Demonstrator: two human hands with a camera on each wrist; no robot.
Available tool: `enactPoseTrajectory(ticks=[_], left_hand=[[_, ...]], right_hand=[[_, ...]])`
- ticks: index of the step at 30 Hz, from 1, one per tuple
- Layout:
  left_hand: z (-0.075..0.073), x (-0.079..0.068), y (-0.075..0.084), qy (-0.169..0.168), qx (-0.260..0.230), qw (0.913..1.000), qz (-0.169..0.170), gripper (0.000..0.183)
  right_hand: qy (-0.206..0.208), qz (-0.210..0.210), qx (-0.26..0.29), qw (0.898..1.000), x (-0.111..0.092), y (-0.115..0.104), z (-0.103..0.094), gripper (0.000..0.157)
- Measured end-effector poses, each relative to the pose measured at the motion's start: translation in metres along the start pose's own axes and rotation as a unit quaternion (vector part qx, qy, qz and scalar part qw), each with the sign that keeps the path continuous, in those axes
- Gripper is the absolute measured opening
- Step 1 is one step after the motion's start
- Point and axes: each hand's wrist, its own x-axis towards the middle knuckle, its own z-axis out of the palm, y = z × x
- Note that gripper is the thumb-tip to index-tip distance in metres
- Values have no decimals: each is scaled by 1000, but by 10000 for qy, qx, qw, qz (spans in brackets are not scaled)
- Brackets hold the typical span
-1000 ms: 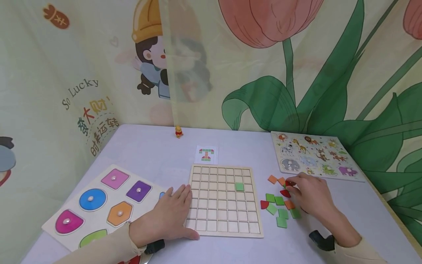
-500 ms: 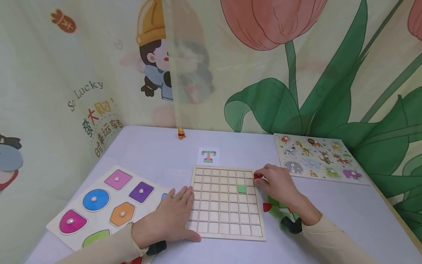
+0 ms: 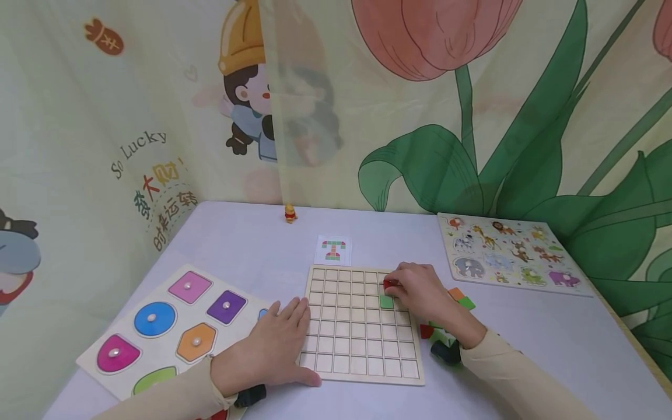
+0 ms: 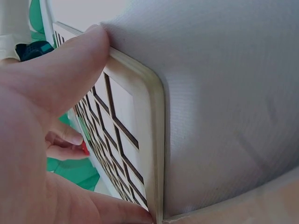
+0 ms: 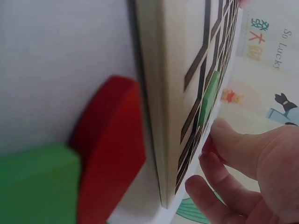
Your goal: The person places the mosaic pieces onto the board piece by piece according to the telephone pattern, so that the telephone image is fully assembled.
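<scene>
A wooden grid board [image 3: 342, 329] lies on the white table. Flat and spread, my left hand [image 3: 270, 350] rests along its left edge, with the thumb at the near corner [image 4: 145, 79] in the left wrist view. Between thumb and fingers my right hand [image 3: 426, 296] pinches a small red piece [image 3: 388, 284] over the board's upper right cells. One green square [image 3: 386, 301] sits in a cell just below that piece. In the right wrist view, fingertips largely hide the red piece. A small card [image 3: 333, 249] with a T-shaped colour pattern lies behind the board.
Loose green, orange [image 3: 455, 293] and red pieces [image 5: 114, 154] lie right of the board, partly under the right wrist. A shape puzzle [image 3: 173, 315] with knobs is at left, an animal puzzle [image 3: 506, 254] at back right. A small bear figure [image 3: 290, 214] stands at the back.
My right hand has picked a red piece from the loose pile and carried it left to the board's upper right. The left hand stays in place on the board's edge.
</scene>
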Motion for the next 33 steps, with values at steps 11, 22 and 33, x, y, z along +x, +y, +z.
enactPoseTrajectory(ticks=[11, 22, 33], left_hand=[[-2, 0, 1, 67, 70, 10000, 21, 122], [-2, -1, 1, 45, -32, 10000, 18, 121], [-1, -1, 1, 52, 78, 10000, 22, 121]], right_hand=[[-124, -61, -45, 9999, 6, -4, 2, 16], [-247, -91, 140, 9996, 6, -2, 0, 19], [-230, -23, 256, 9994, 6, 0, 3, 21]])
